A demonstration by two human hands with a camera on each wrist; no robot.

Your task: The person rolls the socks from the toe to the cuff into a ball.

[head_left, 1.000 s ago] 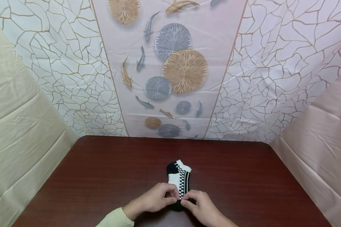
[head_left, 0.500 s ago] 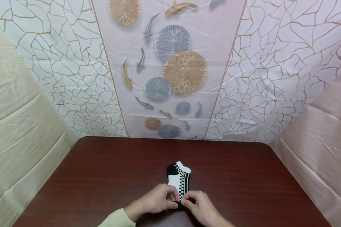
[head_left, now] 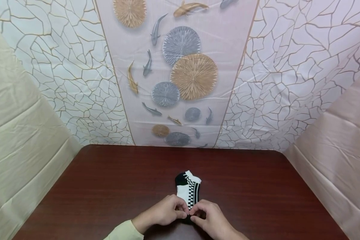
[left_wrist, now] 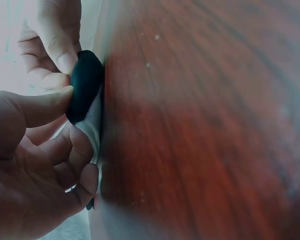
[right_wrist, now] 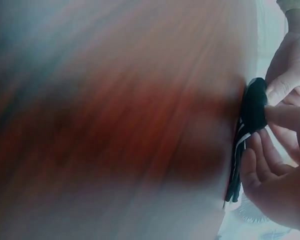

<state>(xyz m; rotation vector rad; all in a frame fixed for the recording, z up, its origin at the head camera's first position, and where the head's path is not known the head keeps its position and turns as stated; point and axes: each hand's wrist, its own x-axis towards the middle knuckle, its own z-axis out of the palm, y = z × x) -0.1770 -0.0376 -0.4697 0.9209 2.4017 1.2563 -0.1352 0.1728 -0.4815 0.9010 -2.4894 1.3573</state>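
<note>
A short black-and-white sock (head_left: 188, 188) with a checkered stripe lies flat on the dark red wooden table (head_left: 108, 186), its length running away from me. My left hand (head_left: 168, 210) and right hand (head_left: 208, 218) meet at its near end, and both pinch the black toe part between thumb and fingers. In the left wrist view the left hand (left_wrist: 45, 150) pinches the black end of the sock (left_wrist: 85, 90). The right wrist view shows the right hand (right_wrist: 280, 165) gripping the same black edge of the sock (right_wrist: 252, 112), with the other hand just beyond it.
Patterned plastic sheeting (head_left: 186, 73) with fish and round leaf shapes hangs behind the table. Plain cream sheeting (head_left: 21, 140) closes the left side and pinkish sheeting (head_left: 339, 143) the right. Only the sock lies on the tabletop.
Both hands stay at the sock's near end; the fingers have shifted slightly closer together on the black tip. The sock itself has barely moved.
</note>
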